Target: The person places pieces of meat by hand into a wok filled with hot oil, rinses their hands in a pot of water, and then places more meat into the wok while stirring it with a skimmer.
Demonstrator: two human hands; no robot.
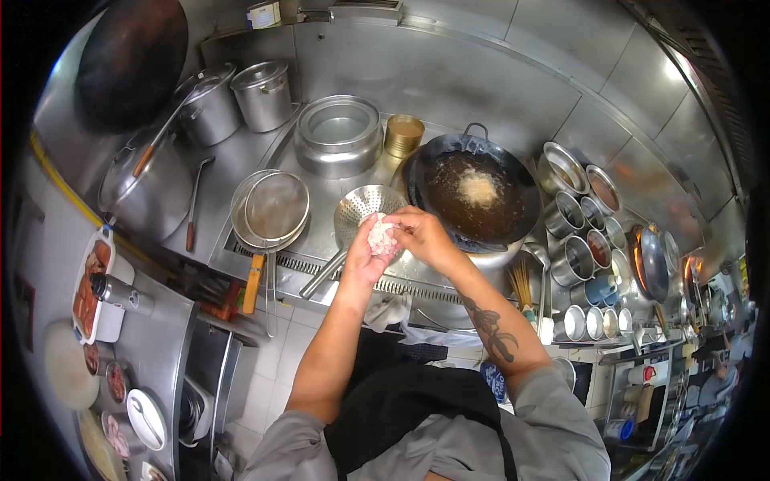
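A pale, pinkish, flour-coated lump (pixel 380 236), perhaps raw meat, rests in my left hand (pixel 365 263), which cups it with the palm up. The fingers of my right hand (pixel 427 237) are bent and press on the lump from the right side. Both hands are over the counter's front, just before a perforated metal strainer (pixel 353 210) with a long handle. To the right of them, a black wok (pixel 521 210) holds dark, bubbling oil. A pale, ragged piece of food (pixel 479 188) floats in that oil.
Two round mesh sieves (pixel 277 207) lie left of the strainer. Behind stand a lidded-looking round steel pot (pixel 338 152) and a gold tin (pixel 403 135). Several metal containers (pixel 571 260) crowd the right side. A white tub of meat (pixel 108 309) sits at left.
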